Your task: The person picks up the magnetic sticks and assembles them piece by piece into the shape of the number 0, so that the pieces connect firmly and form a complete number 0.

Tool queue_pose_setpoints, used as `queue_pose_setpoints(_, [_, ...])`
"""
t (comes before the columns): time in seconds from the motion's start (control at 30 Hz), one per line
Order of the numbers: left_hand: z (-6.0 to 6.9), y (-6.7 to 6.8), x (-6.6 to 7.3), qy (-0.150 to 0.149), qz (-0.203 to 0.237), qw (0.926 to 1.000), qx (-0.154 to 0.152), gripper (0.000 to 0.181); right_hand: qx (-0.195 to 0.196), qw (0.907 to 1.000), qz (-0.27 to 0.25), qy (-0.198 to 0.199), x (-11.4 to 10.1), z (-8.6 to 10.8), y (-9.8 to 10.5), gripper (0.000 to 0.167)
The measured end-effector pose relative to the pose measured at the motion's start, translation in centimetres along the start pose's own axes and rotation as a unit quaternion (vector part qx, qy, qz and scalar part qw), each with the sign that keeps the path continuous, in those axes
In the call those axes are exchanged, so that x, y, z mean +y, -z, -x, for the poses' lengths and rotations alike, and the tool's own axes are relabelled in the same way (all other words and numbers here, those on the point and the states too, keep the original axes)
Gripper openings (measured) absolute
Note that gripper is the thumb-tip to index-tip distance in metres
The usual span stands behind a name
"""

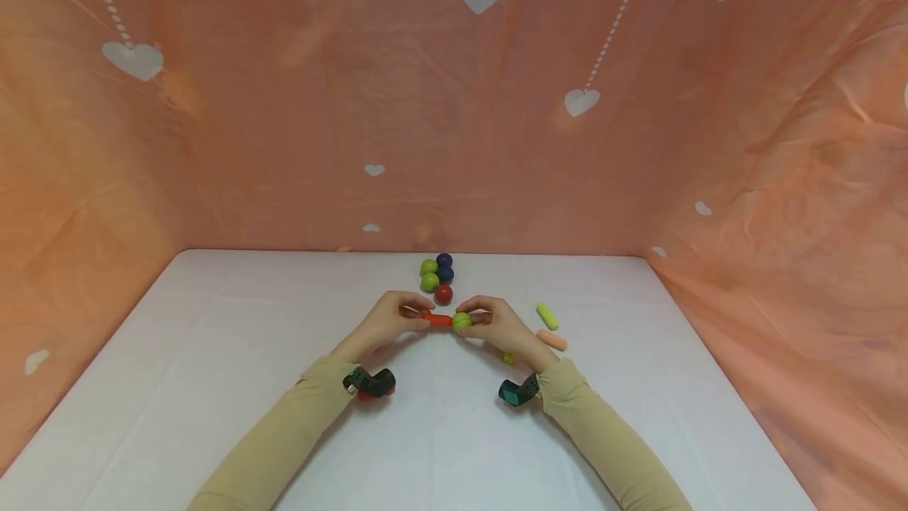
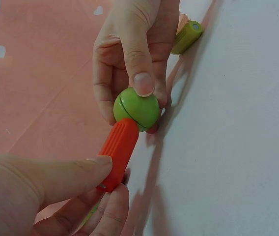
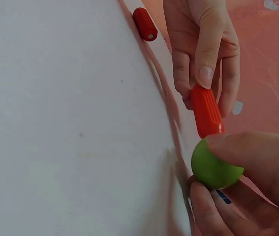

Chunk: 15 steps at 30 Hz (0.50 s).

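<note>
Between thumb and fingers, my left hand [image 1: 388, 320] pinches a ridged orange-red rod [image 2: 121, 152]. My right hand [image 1: 500, 327] holds a green ball [image 2: 136, 109] with a dark seam line around it. One end of the rod touches the ball, and the two form a line between the hands in the head view. Just beyond the hands sit a red ball [image 1: 443, 294], two green balls [image 1: 429, 282] and two dark blue balls [image 1: 445, 274], grouped close together.
Right of the right hand lie a yellow-green rod [image 1: 547, 315] and a peach rod [image 1: 552, 340]. A small yellow piece [image 1: 508, 357] shows beneath the right wrist. A red rod [image 3: 145, 24] lies near the left forearm. Pink cloth [image 1: 426, 101] surrounds the white table [image 1: 234, 314].
</note>
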<state>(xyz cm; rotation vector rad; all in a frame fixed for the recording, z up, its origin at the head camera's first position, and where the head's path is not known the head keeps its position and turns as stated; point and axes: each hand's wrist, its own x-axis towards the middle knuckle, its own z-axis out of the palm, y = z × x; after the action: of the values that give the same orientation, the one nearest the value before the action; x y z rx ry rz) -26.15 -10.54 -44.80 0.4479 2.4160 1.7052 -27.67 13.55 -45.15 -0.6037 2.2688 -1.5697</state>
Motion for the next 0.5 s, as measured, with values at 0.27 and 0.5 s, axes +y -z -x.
queue_pose_setpoints(0.27, [-0.3, 0.9, -0.2, -0.007, 0.018, 0.9992, -0.034, 0.033, 0.010, 0.9992, 0.038, 0.011, 0.0, 0.1, 0.3, 0.035])
queue_pose_setpoints(0.5, [-1.1, 2.1, 0.3, 0.008, 0.031, 0.9991, -0.026, 0.037, 0.004, 0.9996, 0.027, 0.003, 0.0, 0.2, 0.5, 0.037])
